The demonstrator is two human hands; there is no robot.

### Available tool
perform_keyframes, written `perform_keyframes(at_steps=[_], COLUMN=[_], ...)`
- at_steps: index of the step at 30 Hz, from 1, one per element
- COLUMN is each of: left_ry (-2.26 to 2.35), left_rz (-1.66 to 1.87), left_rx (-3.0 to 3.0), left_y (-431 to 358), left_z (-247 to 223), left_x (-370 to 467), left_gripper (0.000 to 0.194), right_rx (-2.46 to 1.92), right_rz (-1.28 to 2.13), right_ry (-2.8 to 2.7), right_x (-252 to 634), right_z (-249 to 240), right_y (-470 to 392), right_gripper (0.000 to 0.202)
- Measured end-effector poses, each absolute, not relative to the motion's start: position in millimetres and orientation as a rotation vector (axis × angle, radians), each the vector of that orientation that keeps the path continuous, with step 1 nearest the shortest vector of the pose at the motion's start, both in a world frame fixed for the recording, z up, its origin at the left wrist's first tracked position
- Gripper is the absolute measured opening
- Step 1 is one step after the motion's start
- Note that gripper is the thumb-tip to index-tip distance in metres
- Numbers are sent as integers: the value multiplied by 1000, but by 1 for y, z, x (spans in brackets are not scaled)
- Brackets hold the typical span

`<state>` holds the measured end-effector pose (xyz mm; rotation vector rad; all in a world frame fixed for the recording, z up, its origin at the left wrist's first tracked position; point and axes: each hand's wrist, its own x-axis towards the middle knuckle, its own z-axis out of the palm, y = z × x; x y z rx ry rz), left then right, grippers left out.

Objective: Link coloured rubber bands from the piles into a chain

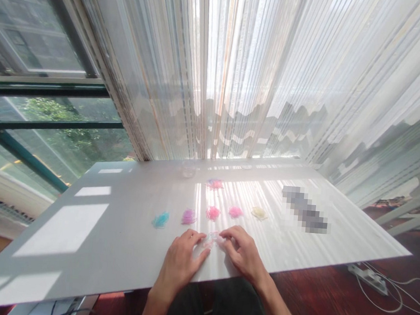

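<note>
Near the front edge of the table, a small loose pile of thin, clear and pinkish pieces (pixel 211 238) lies between my hands. My left hand (pixel 183 258) rests at its left side, thumb and forefinger apart. From the right, my right hand (pixel 242 251) reaches to the pile's edge with curved, parted fingers. Just beyond are separate little heaps of thin strand-like pieces: blue (pixel 161 219), purple (pixel 188 216), red-pink (pixel 212 213), bright pink (pixel 235 212) and pale yellow (pixel 259 213). Farther back sits a mixed-colour heap (pixel 214 184). The pieces are too small to name.
A clear round container (pixel 189 170) stands toward the back of the white table (pixel 123 247). At the right lies a blurred dark object (pixel 305 209). Sheer curtains (pixel 230 81) hang behind the table. A power strip (pixel 369 278) with cables is below its right edge.
</note>
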<state>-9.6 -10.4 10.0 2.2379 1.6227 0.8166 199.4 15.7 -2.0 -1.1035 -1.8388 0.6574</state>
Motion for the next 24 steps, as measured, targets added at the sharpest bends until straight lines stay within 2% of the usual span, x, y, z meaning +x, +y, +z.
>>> perform_keyframes(at_steps=[24], left_ry=[1533], left_rz=[1158], left_rx=[2045], left_y=[-4], left_z=[2], left_x=[-8], left_gripper=[19], right_rx=[-1091], right_rz=[658], right_ry=[-1854], right_x=[199], right_z=[-1], right_y=[15], right_gripper=[14])
